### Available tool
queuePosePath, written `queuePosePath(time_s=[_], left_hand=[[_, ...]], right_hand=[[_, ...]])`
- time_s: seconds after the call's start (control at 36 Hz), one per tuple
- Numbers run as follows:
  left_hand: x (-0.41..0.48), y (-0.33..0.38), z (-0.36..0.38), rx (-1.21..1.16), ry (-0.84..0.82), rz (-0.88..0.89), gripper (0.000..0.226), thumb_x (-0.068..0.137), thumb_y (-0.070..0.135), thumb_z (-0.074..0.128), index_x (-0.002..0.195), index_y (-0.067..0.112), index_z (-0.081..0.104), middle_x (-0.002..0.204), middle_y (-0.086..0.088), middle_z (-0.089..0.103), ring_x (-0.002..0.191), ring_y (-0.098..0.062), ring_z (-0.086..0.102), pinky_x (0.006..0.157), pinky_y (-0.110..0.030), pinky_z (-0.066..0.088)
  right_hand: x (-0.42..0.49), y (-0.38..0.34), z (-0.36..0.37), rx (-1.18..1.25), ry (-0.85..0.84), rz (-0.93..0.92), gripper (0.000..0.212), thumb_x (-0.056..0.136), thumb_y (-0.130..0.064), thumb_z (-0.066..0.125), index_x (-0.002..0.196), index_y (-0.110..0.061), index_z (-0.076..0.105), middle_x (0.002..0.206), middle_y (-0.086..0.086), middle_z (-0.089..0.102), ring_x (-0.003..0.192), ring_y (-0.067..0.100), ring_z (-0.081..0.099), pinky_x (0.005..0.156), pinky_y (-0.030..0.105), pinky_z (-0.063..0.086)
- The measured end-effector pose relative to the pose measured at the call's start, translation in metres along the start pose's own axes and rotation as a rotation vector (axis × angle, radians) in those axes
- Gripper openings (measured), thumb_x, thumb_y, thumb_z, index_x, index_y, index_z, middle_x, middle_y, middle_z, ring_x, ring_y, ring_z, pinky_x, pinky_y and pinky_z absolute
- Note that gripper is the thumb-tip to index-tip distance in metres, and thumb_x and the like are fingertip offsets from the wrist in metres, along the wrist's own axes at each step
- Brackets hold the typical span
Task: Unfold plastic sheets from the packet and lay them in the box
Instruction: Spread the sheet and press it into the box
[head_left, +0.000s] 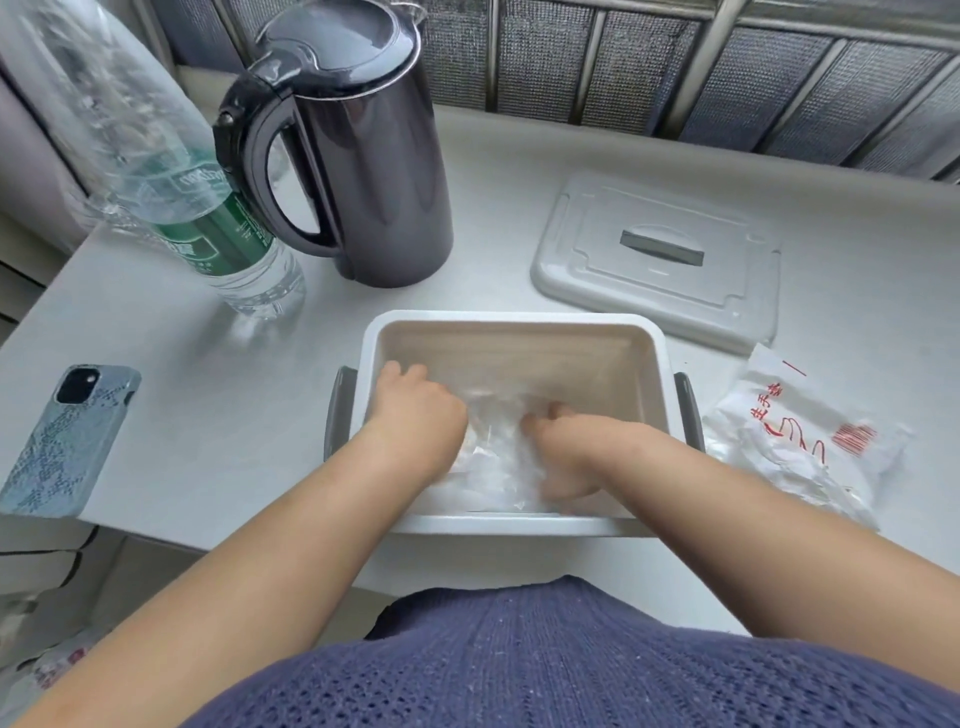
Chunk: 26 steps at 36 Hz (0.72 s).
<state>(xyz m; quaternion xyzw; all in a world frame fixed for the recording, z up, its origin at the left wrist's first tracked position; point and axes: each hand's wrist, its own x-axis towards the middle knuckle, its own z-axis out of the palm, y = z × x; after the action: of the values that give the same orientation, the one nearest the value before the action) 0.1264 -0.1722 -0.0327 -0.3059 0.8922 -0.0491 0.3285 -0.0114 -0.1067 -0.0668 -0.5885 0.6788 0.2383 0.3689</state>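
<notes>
Both hands were inside the box (514, 319). The right hand (566, 452) lay spread, pressing on the plastic sheets (496, 452) on the box floor. The left hand (415, 410) had its fingers bent down at the sheets' left edge; grip not discernible (blur). The packet (800, 436) lay just right of the box. The lid (660, 260) was behind it, with the kettle (353, 156) far left.

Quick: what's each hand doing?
Left hand: on the sheet in the box; grip cannot be told.
Right hand: on the sheet too; grip unclear.
</notes>
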Motion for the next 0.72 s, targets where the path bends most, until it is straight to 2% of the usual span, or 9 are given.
queuePosePath(time_s=[0.08,0.17,0.25,0.31,0.36,0.42,0.47,0.64,0.72], left_hand=[[-0.004,-0.001,-0.005,0.077,0.016,-0.043,0.025,0.09,0.016,0.049,0.112,0.022,0.059,0.116,0.003,0.058,0.115,-0.025,0.038,0.088,-0.035,0.026],[-0.01,0.002,-0.015,0.014,0.154,-0.087,0.017,0.089,0.017,0.049,0.103,0.021,0.058,0.107,-0.001,0.054,0.107,-0.025,0.041,0.083,-0.035,0.027],[-0.014,0.003,-0.021,-0.203,0.623,-0.06,0.006,0.067,0.013,0.053,0.07,0.015,0.049,0.074,-0.006,0.049,0.071,-0.025,0.048,0.059,-0.03,0.027],[-0.016,0.004,-0.022,-0.407,0.81,0.092,0.008,0.065,0.019,0.049,0.064,0.011,0.051,0.069,-0.008,0.053,0.061,-0.027,0.049,0.049,-0.027,0.03],[-0.015,0.011,-0.023,-0.511,0.668,0.271,0.016,0.078,0.022,0.048,0.079,0.012,0.06,0.086,-0.006,0.059,0.078,-0.029,0.056,0.055,-0.029,0.038],[-0.011,0.016,-0.021,-0.446,0.331,0.289,0.02,0.088,0.027,0.052,0.103,0.017,0.061,0.111,0.001,0.056,0.103,-0.023,0.054,0.069,-0.029,0.041],[-0.001,0.016,-0.01,-0.3,0.128,0.27,0.033,0.088,0.029,0.058,0.119,0.018,0.055,0.126,-0.001,0.051,0.114,-0.023,0.05,0.082,-0.034,0.044],[0.012,0.008,0.023,-0.127,-0.067,0.131,0.082,0.082,0.022,0.066,0.148,0.013,0.019,0.151,-0.014,0.019,0.137,-0.031,0.029,0.099,-0.04,0.039],[0.014,0.008,0.026,-0.128,-0.124,0.125,0.088,0.082,0.022,0.065,0.151,0.014,0.011,0.153,-0.015,0.014,0.14,-0.033,0.023,0.105,-0.043,0.035]], right_hand=[[0.001,-0.001,0.001,0.08,0.043,0.021,0.078,0.08,-0.026,0.071,0.141,-0.01,0.024,0.14,0.011,0.034,0.119,0.033,0.048,0.087,0.039,0.042],[-0.004,-0.001,0.002,-0.059,0.179,-0.018,0.075,0.084,-0.027,0.063,0.142,-0.006,0.02,0.13,0.016,0.042,0.113,0.032,0.051,0.081,0.032,0.041],[-0.012,0.001,-0.006,-0.085,0.3,-0.04,0.049,0.085,-0.024,0.058,0.128,-0.012,0.04,0.119,0.011,0.047,0.107,0.03,0.052,0.073,0.032,0.037],[-0.013,0.002,-0.011,-0.047,0.357,-0.06,0.039,0.085,-0.025,0.057,0.12,-0.013,0.046,0.117,0.009,0.049,0.107,0.03,0.053,0.073,0.031,0.037],[-0.013,0.002,-0.014,0.044,0.404,-0.078,0.035,0.086,-0.025,0.054,0.119,-0.016,0.048,0.118,0.008,0.049,0.108,0.029,0.052,0.073,0.03,0.037],[-0.013,0.004,-0.015,0.086,0.417,-0.08,0.038,0.085,-0.021,0.056,0.122,-0.015,0.047,0.121,0.009,0.046,0.112,0.03,0.048,0.079,0.032,0.04],[-0.012,0.005,-0.013,0.052,0.383,-0.087,0.048,0.082,-0.016,0.06,0.126,-0.011,0.042,0.127,0.012,0.04,0.117,0.032,0.043,0.087,0.034,0.042],[-0.008,0.002,-0.003,-0.014,0.2,-0.08,0.064,0.088,-0.015,0.053,0.142,-0.008,0.021,0.145,0.02,0.021,0.126,0.037,0.038,0.101,0.042,0.038],[-0.009,0.003,-0.004,-0.002,0.176,-0.062,0.068,0.089,-0.018,0.051,0.146,-0.012,0.015,0.142,0.02,0.025,0.124,0.038,0.039,0.101,0.043,0.038]])
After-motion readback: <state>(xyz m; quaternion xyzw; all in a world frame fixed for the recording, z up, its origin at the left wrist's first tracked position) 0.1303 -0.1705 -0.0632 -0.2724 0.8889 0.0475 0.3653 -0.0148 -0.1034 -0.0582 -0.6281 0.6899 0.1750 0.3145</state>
